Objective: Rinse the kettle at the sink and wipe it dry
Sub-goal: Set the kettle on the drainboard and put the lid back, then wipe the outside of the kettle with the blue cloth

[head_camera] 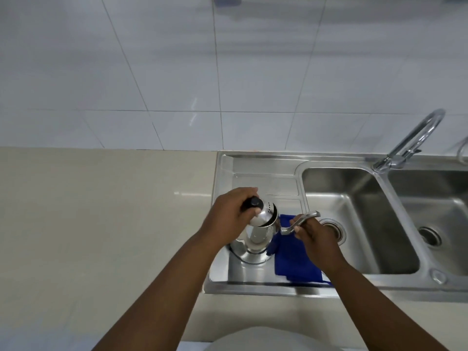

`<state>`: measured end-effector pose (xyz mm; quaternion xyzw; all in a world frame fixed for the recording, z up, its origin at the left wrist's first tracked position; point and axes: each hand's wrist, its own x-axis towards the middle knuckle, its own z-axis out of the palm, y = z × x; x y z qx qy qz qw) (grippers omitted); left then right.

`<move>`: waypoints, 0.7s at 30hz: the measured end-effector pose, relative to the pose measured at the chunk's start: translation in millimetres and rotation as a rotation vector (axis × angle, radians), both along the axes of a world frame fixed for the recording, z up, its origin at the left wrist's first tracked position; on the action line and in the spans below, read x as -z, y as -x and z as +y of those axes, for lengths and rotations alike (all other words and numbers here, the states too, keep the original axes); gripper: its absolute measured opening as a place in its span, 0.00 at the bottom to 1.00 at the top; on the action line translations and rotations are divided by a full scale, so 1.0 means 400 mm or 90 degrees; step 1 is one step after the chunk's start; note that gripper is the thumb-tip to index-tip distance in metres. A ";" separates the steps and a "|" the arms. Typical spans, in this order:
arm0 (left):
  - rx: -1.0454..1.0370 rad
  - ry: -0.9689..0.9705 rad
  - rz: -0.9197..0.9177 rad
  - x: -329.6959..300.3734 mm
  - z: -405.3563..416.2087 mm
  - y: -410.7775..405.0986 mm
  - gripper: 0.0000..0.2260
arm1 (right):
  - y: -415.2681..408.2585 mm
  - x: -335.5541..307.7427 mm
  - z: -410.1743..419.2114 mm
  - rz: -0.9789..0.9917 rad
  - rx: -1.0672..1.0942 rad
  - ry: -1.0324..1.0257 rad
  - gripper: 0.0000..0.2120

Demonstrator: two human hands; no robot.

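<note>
Shiny steel kettle, brushed steel sink, matt blue cloth, glossy wall tiles

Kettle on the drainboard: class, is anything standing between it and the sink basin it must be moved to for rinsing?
Nothing visible blocks it. The kettle stands on the drainboard, left hand on its lid, right hand on its handle. The blue cloth lies flat beside it toward the basin, low enough to lift over.
</note>
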<state>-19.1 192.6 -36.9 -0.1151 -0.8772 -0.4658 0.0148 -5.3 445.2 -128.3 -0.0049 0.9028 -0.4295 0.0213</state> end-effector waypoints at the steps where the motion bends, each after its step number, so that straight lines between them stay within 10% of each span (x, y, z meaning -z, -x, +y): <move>1: 0.009 0.024 -0.009 0.005 0.015 0.007 0.18 | 0.000 -0.001 0.000 0.000 -0.003 0.002 0.10; 21: -0.010 0.059 -0.042 0.037 0.044 0.030 0.19 | 0.004 0.006 0.003 -0.003 -0.009 -0.006 0.11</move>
